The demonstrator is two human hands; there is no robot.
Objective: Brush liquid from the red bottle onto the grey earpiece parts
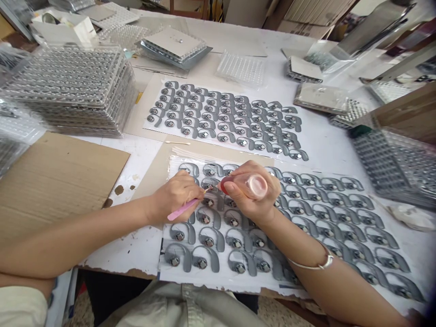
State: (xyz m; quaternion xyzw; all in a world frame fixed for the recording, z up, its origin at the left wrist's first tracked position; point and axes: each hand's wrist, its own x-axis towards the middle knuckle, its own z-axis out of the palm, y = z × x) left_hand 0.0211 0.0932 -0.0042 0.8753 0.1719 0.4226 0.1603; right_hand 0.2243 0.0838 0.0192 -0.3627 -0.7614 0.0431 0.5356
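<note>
Pinched in my left hand [179, 194] is a thin tool with a pink handle [184, 210], its fine tip over one of the grey ear-hook pieces [210, 240]. My right hand [257, 195] wraps round a small translucent bottle [251, 184] with a red neck, tilted so that its nozzle points left at the same piece. Both tips are close together there; whether they touch it I cannot tell. Rows of these grey hooks, each with a small round metallic part, lie on a white sheet [221, 281] under my hands.
A second sheet of grey ear-hook pieces [223, 116] lies beyond, with a cotton swab [177, 143] before it. Stacked clear trays [71, 91] rise at the left, behind a cardboard sheet [61, 181]. More trays [395, 159] and a metal bottle [373, 29] stand at the right.
</note>
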